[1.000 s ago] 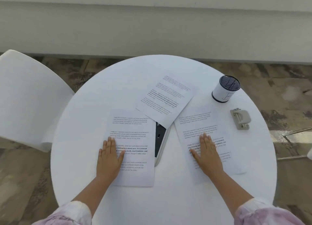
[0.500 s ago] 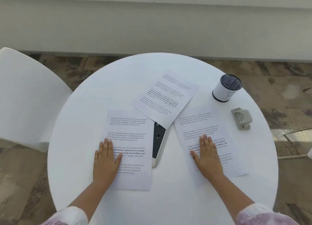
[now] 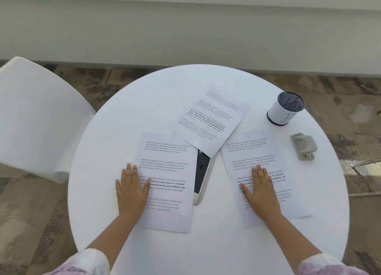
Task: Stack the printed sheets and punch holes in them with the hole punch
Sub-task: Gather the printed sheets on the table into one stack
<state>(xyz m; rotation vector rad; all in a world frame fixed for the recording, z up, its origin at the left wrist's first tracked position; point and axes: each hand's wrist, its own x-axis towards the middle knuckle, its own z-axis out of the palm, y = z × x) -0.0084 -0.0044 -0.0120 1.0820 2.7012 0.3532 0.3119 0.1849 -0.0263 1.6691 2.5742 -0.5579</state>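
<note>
Three printed sheets lie apart on a round white table. My left hand rests flat, fingers spread, on the left edge of the left sheet. On the right sheet my right hand lies flat as well. The third sheet lies tilted further back, between the other two. A grey hole punch stands alone near the table's right edge, beyond my right hand.
A white and dark flat device lies between the two near sheets, partly under the tilted one. A white mesh pen cup stands at the back right. A white chair is on the left, a wall behind.
My left hand has slid a little toward the left edge of its sheet. The view has shifted slightly. The sheets, the punch and my right hand stay in place.
</note>
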